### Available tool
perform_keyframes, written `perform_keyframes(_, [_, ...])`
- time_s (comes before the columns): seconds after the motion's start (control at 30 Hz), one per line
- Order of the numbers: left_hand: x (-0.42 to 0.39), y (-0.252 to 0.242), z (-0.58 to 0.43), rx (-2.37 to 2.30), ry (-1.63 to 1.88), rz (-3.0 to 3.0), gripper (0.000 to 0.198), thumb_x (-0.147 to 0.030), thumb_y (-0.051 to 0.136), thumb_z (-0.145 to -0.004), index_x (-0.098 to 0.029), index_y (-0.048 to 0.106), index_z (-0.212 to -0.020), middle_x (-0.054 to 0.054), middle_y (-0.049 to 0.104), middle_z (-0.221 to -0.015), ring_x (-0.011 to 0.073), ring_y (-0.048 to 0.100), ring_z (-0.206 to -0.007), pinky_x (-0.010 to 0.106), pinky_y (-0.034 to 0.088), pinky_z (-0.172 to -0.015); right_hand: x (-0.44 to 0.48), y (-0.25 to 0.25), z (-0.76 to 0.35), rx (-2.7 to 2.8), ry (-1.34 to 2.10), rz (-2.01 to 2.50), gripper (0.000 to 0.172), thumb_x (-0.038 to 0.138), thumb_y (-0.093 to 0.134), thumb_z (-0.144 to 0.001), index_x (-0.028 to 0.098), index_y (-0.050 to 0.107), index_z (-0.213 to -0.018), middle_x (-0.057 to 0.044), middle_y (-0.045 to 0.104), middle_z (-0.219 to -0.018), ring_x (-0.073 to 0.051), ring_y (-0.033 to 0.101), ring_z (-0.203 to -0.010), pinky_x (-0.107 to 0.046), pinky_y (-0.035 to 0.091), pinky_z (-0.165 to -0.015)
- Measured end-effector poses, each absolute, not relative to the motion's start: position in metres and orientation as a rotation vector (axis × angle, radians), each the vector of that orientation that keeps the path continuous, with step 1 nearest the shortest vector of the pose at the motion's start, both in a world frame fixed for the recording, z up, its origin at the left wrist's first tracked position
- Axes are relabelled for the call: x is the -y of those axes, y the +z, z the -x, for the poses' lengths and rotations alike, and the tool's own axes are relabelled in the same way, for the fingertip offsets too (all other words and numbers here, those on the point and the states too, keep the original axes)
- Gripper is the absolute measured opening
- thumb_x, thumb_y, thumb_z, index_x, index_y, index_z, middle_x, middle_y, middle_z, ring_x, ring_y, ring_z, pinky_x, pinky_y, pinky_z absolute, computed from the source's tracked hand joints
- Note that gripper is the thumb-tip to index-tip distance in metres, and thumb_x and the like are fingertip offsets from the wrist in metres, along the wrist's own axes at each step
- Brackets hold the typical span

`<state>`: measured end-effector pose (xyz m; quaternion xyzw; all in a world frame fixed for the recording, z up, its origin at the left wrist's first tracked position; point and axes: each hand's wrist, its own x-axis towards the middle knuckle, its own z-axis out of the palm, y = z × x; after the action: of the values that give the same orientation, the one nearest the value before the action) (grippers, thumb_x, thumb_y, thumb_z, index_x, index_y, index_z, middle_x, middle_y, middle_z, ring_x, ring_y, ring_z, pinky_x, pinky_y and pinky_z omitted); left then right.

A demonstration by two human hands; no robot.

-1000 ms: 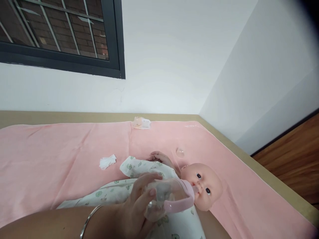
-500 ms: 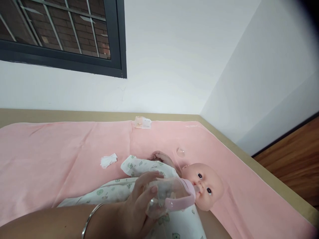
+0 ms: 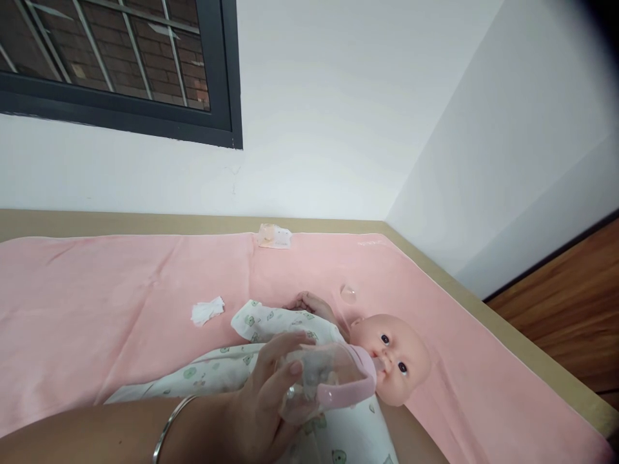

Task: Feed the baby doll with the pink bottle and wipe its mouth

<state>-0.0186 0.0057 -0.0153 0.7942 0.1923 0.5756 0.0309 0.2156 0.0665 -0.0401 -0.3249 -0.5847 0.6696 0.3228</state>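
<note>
A baby doll point(image 3: 394, 357) in a white romper with green prints lies on a pink towel point(image 3: 97, 309), head to the right. My left hand point(image 3: 268, 399), a thin bangle on its wrist, is wrapped round a clear baby bottle point(image 3: 329, 380) with a pink collar. The bottle's teat touches the doll's mouth. A strip of skin point(image 3: 411, 441) shows under the doll at the bottom edge, perhaps my right arm; its fingers are hidden.
A crumpled white tissue point(image 3: 207, 310) lies left of the doll. A small clear cap point(image 3: 348, 294) sits beyond its head, and a small packet point(image 3: 274, 236) at the towel's far edge. White walls meet at a corner; a dark-framed window point(image 3: 116, 64) is upper left; wooden floor point(image 3: 570, 290) is to the right.
The view shifts a little. My left hand keeps the bottle at the doll's mouth.
</note>
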Motion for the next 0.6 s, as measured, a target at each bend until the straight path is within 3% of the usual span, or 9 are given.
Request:
perform_keyframes(0.13, [-0.004, -0.014, 0.021, -0.625, 1.750, -2.438, 0.070, -0.006, 0.048, -0.091, -0.014, 0.017, -0.153, 0.020, 0.039, -0.137, 0.0275, 0.044, -0.130, 0.045, 0.054, -0.098, -0.077, -0.054, -0.214, 1.541, 1.701, 0.864, 0.048, 0.064, 0.061, -0.075, 0.021, 0.066, -0.098, -0.009, 0.065, -0.115, -0.027, 0.052, -0.122, -0.046, 0.040, -0.108])
perform_keyframes(0.2, [-0.004, -0.012, 0.022, -0.624, 1.738, -2.448, 0.071, -0.005, 0.049, -0.089, -0.013, 0.017, -0.153, 0.020, 0.041, -0.135, 0.0281, 0.045, -0.129, 0.045, 0.055, -0.097, -0.079, -0.059, -0.216, 1.538, 1.685, 0.879, 0.047, 0.056, 0.061, -0.077, 0.019, 0.066, -0.104, -0.010, 0.066, -0.114, -0.029, 0.051, -0.123, -0.047, 0.040, -0.108])
perform_keyframes(0.37, [-0.006, -0.011, 0.021, -0.586, 1.805, -2.473, 0.071, -0.004, 0.052, -0.087, -0.009, 0.022, -0.151, 0.018, 0.050, -0.124, 0.0296, 0.048, -0.126, 0.047, 0.055, -0.097, -0.078, -0.076, -0.233, 1.507, 1.622, 0.905, 0.030, 0.039, 0.070, -0.058, 0.035, 0.064, -0.087, 0.000, 0.069, -0.105, -0.030, 0.045, -0.132, -0.043, 0.038, -0.109])
perform_keyframes(0.6, [-0.007, -0.015, 0.019, -0.572, 1.747, -2.468, 0.071, -0.005, 0.047, -0.091, -0.010, 0.014, -0.153, 0.019, 0.036, -0.137, 0.0279, 0.040, -0.132, 0.045, 0.051, -0.103, -0.075, -0.066, -0.233, 1.502, 1.624, 0.887, 0.028, 0.039, 0.067, -0.057, 0.033, 0.063, -0.084, -0.001, 0.068, -0.103, -0.030, 0.043, -0.132, -0.042, 0.037, -0.110])
